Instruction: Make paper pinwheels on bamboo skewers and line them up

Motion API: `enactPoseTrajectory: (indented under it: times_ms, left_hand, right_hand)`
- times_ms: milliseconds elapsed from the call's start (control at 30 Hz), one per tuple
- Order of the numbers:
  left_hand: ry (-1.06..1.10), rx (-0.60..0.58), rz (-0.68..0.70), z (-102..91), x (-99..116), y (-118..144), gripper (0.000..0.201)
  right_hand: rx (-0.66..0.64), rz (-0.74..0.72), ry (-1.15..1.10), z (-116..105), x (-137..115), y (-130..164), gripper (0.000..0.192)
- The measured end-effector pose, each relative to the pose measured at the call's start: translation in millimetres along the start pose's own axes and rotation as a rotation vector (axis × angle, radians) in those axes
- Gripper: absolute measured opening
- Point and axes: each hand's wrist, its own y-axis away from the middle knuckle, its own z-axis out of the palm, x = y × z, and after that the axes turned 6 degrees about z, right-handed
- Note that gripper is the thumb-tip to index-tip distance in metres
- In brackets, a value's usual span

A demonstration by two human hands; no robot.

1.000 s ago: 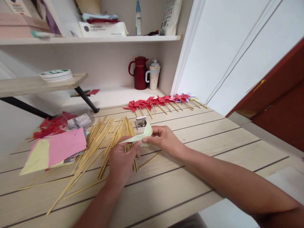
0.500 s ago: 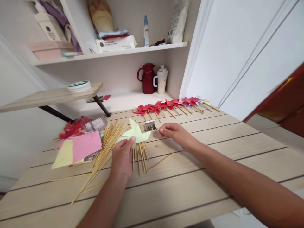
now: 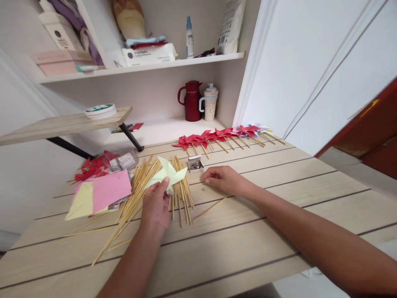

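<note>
Pinching pinwheel (image 3: 169, 173) mid-body with left hand (image 3: 155, 203).
Curling right hand (image 3: 223, 180) near box (image 3: 197, 171), can't tell if gripping; showing bare table (image 3: 235, 248) toward front edge.

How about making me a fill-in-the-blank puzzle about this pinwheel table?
The left grip has its ____ on top of the pale green paper pinwheel.
The right grip is beside a small white cardboard ____ of shiny metal pieces.
In the back row, the leftmost paper pinwheels are ____.
The dark red jug stands just ____ of the speckled cream cup.

Missing words: thumb; box; red; left.
</note>
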Motion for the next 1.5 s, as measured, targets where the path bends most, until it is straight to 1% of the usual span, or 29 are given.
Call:
enactPoseTrajectory:
  times_ms: [167, 300, 367, 500, 633, 733, 933, 1267, 1367, 1500]
  left_hand:
    - [-0.016, -0.061, 0.027, 1.3, 0, 2, 0.046]
    - [-0.027, -0.089, 0.048, 3.4, 0, 4, 0.04]
    - [-0.028, -0.099, 0.044, 4.2, -1, 5, 0.039]
    - [-0.032, -0.118, 0.032, 5.1, -1, 8, 0.036]
    - [-0.032, -0.131, 0.032, 5.2, -2, 9, 0.034]
    - [-0.028, -0.128, 0.043, 4.7, -3, 9, 0.033]
    - [-0.031, -0.145, 0.051, 4.7, -3, 10, 0.031]
    - [-0.05, -0.138, 0.05, 2.1, -6, 8, 0.032]
    - [-0.051, -0.144, 0.056, 1.1, -6, 7, 0.031]
    - [-0.053, -0.134, 0.053, 1.5, -6, 7, 0.031]
  right_hand:
    - [-0.024, -0.003, 0.024, -1, 7, -2, 0.014]
    - [-0.023, -0.033, 0.019, 0, 11, -5, 0.016]
    - [-0.028, -0.03, 0.013, 0, 11, -6, 0.016]
    - [-0.003, 0.012, 0.073, -1, 5, -4, 0.009]
    - [0.041, 0.046, 0.195, 0, -4, 0, 0.027]
    - [0.048, 0.017, 0.235, 6, -8, 1, 0.028]
    - [0.039, -0.048, 0.211, 16, -4, 0, 0.006]
    - [-0.035, -0.126, 0.084, 12, -3, 2, 0.025]
    - [-0.038, -0.085, 0.054, 9, -2, 1, 0.026]
    - [-0.026, -0.036, 0.113, 5, -1, 1, 0.022]
